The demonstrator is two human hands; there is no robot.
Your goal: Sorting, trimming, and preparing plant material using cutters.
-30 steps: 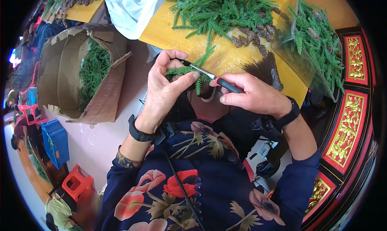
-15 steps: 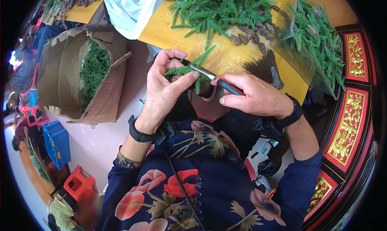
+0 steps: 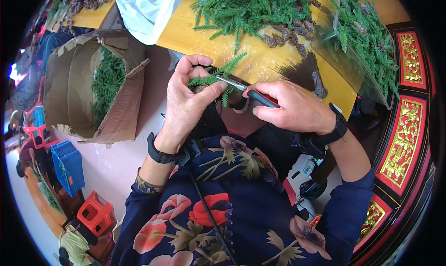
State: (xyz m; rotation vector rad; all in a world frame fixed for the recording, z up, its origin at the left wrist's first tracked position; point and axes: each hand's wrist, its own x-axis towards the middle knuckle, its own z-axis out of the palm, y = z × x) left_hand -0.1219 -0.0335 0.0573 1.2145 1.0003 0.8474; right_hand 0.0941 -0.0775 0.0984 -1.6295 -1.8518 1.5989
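My left hand (image 3: 188,91) pinches a green artificial pine sprig (image 3: 231,66) between thumb and fingers, just off the table's near edge. A brownish bit shows beneath the thumb, too covered to make out. In my right hand (image 3: 297,107) is a pair of pliers (image 3: 262,98) with red and black handles. Their metal jaws reach to the sprig beside my left thumb; what they grip there is hidden. Beyond my hands, a heap of pine sprigs (image 3: 246,10) lies on the yellow tabletop (image 3: 186,31), with several brown pine cones (image 3: 302,29) along its edge.
A small brush (image 3: 306,75) lies on the table's right part. At right stands a clear bin (image 3: 339,29) of sprigs and cones, near red and gold carved panels (image 3: 403,140). An open cardboard box (image 3: 74,80) of greenery, a blue crate (image 3: 66,166) and a red stool (image 3: 96,212) are at left.
The whole view has shifted slightly. My hands keep nearly the same hold, with the plier jaws still at the sprig by my left thumb.
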